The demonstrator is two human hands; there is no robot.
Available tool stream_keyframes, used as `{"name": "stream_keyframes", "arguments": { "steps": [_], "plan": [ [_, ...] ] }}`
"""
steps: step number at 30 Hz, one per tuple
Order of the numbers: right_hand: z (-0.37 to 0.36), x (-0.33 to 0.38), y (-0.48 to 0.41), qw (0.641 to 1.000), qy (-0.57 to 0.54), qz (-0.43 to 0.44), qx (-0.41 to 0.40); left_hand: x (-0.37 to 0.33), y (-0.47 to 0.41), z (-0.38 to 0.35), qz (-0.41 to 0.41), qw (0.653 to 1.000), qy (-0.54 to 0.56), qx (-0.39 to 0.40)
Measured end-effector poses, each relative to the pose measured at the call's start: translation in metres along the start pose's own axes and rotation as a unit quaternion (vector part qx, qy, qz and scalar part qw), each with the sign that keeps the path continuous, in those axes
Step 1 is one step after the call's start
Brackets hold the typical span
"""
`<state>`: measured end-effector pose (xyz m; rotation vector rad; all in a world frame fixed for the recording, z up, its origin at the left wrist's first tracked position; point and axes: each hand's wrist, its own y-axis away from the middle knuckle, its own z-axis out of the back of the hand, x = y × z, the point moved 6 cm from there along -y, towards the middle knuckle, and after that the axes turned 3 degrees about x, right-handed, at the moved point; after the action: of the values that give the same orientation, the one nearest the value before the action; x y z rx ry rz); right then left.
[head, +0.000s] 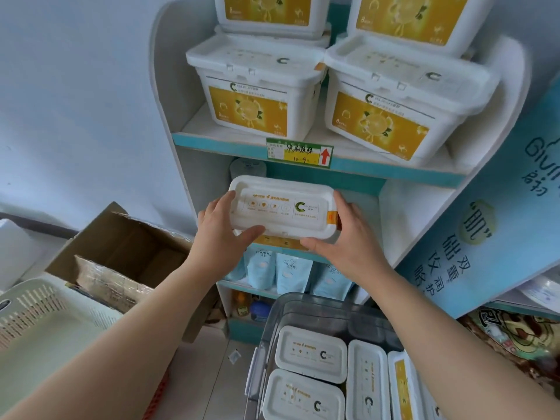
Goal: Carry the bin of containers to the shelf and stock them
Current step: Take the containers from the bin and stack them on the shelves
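I hold a white rectangular container (283, 207) with a yellow label at the mouth of the shelf's middle level (403, 213). My left hand (222, 228) grips its left end, thumb across the lid's near edge. My right hand (348, 234) grips its right end, fingers along the side and thumb underneath the near edge. Below, a clear grey plastic bin (303, 307) stands in front of the shelf with several more white containers (310, 354) lying in it.
Larger white tubs (257, 95) with yellow labels fill the shelf above, behind a price tag (300, 153). Blue pouches (291, 274) stand on the lower shelf. An open cardboard box (127, 253) and a cream slatted basket (39, 322) sit at left. A blue display panel (500, 222) flanks the right.
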<state>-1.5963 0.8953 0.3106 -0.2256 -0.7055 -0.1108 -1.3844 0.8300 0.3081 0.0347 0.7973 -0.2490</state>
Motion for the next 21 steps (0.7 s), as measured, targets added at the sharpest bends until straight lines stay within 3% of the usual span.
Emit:
{"name": "stream_keyframes", "arguments": {
  "steps": [6, 11, 17, 21],
  "plan": [
    [0.053, 0.047, 0.047, 0.999, 0.004, 0.034, 0.010, -0.037, 0.061, 0.046, 0.011, 0.999, 0.034, 0.018],
    [0.117, 0.098, 0.067, 0.997, -0.007, 0.081, -0.011, -0.092, 0.095, 0.097, -0.036, 0.996, 0.073, -0.018],
    [0.187, 0.158, 0.037, 0.992, -0.042, 0.103, -0.054, -0.157, 0.080, 0.168, -0.103, 0.986, 0.109, -0.079],
    [0.213, 0.195, 0.005, 0.990, -0.046, 0.104, -0.077, -0.180, 0.042, 0.205, -0.106, 0.985, 0.109, -0.086]
  ]
}}
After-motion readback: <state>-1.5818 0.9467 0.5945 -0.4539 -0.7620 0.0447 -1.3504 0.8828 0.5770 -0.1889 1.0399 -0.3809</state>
